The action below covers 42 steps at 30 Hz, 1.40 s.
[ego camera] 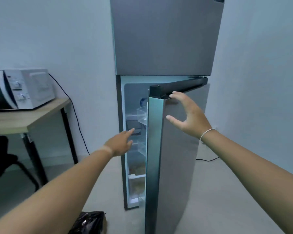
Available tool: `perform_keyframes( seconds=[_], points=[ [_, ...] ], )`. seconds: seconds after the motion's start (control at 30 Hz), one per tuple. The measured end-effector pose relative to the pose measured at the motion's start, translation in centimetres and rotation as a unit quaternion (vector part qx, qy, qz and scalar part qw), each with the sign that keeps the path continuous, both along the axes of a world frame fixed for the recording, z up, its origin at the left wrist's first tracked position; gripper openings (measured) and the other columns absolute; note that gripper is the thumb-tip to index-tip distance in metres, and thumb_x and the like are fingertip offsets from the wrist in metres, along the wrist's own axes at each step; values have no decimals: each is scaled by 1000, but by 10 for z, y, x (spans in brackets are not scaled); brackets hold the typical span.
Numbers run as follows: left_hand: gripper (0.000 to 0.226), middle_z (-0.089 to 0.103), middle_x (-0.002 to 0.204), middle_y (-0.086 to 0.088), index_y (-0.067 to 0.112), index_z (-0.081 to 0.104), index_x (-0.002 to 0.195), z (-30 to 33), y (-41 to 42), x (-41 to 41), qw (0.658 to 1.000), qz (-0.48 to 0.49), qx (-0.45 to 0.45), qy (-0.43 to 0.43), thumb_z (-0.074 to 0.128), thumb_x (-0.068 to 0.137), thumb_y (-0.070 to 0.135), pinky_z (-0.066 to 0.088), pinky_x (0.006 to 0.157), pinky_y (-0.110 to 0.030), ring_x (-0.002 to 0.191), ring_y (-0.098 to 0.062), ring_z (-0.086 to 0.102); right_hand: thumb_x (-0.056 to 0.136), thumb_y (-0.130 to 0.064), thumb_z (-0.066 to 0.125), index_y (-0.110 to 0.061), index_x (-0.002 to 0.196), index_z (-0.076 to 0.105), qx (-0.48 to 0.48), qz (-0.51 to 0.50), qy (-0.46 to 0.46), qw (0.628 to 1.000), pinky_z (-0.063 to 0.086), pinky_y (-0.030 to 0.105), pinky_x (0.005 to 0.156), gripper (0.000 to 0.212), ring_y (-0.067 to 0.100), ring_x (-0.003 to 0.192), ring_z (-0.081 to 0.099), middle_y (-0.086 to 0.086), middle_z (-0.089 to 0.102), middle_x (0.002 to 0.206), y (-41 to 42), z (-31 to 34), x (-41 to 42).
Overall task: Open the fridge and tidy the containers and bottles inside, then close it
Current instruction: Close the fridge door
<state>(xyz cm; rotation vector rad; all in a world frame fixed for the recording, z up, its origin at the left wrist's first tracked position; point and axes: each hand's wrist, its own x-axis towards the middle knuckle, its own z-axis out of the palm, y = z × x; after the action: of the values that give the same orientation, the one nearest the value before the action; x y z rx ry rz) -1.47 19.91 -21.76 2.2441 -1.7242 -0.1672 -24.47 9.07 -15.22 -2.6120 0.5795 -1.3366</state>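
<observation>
Grey two-door fridge (162, 36) against the far wall; lower door (178, 149) ajar, swung partway out to the right, lit interior showing through the gap. Right hand (188, 115), grip open, fingers spread, fingertips at the door's dark top edge. Left hand (121, 142), grip open and empty, reaching into the gap by the shelves. Clear door bins (142, 114) and a blue-capped bottle (143, 101) inside, blurred. Microwave (22, 90) on counter (29, 115), left. Black bag (90, 222) on the near floor.

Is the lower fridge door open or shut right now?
Partly open. The lower fridge door stands ajar, and lit shelves show through the gap beside it.
</observation>
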Motion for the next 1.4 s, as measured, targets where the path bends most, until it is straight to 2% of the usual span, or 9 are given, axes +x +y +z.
perform_keyframes(
  seconds=[0.1, 0.23, 0.4, 0.5, 0.63, 0.73, 0.87, 1.1, 1.4],
  points=[
    [52, 42, 146, -5, 21, 19, 150, 21, 7, 8, 992, 22, -119, 20, 33, 100, 25, 36, 105, -33, 129, -23, 45, 81, -30, 65, -30, 137, 40, -1, 5, 34, 999, 26, 24, 113, 62, 13, 141, 30, -7, 36, 150, -8, 3, 28],
    [50, 45, 142, 0, 20, 31, 146, 49, 9, 8, 958, 13, -285, -21, 39, 97, 18, 34, 96, -21, 126, -18, 45, 82, -26, 62, -27, 139, 39, -19, -1, 65, 998, 27, 34, 115, 61, 17, 144, 25, -8, 37, 150, -20, 9, 59],
    [53, 45, 145, -8, 8, 42, 139, 77, -12, 10, 934, 14, -323, -152, 41, 87, 21, 37, 108, -33, 130, -26, 46, 82, -26, 60, -27, 140, 37, -48, -5, 113, 992, 19, 34, 117, 62, 17, 144, 26, -10, 37, 150, -39, 17, 87],
    [52, 59, 131, -15, 5, 57, 126, 97, -33, 13, 897, 40, -379, -223, 39, 79, 20, 47, 98, -38, 115, -33, 59, 82, -26, 57, -28, 140, 35, -66, -21, 138, 988, 12, 36, 119, 62, 13, 141, 28, -10, 37, 149, -61, 25, 95],
    [48, 68, 115, -11, 4, 63, 117, 114, -78, 12, 879, -4, -351, -322, 43, 77, 19, 43, 95, -33, 101, -31, 64, 83, -30, 57, -33, 142, 31, -61, -50, 166, 983, 9, 38, 119, 65, 11, 137, 32, -8, 37, 145, -104, 30, 100],
    [49, 69, 113, -8, 6, 63, 120, 105, -116, 14, 878, -8, -295, -377, 43, 79, 25, 46, 97, -35, 100, -27, 65, 79, -48, 61, -29, 141, 34, -41, -108, 172, 978, 13, 39, 119, 71, 14, 136, 33, -2, 42, 141, -157, 31, 92],
    [52, 69, 108, -3, 9, 58, 125, 88, -144, 30, 876, 51, -284, -386, 50, 80, 32, 45, 88, -32, 93, -23, 65, 67, -67, 63, -23, 131, 45, -5, -167, 166, 972, 16, 44, 118, 79, 20, 130, 40, 1, 50, 132, -228, 34, 63],
    [56, 69, 112, -6, 9, 59, 124, 83, -180, 59, 872, 114, -297, -371, 54, 78, 42, 34, 96, -30, 99, -27, 64, 62, -63, 70, -19, 121, 55, -59, -161, 42, 984, 11, 41, 116, 75, 25, 119, 47, 4, 57, 117, -266, 15, 85],
    [61, 67, 116, -11, 5, 57, 125, 82, -193, 59, 885, 149, -272, -348, 52, 79, 45, 40, 100, -40, 106, -32, 61, 65, -62, 67, -20, 120, 54, -56, -162, 40, 984, 13, 42, 114, 71, 25, 117, 47, 3, 57, 115, -270, 17, 89]
  ],
)
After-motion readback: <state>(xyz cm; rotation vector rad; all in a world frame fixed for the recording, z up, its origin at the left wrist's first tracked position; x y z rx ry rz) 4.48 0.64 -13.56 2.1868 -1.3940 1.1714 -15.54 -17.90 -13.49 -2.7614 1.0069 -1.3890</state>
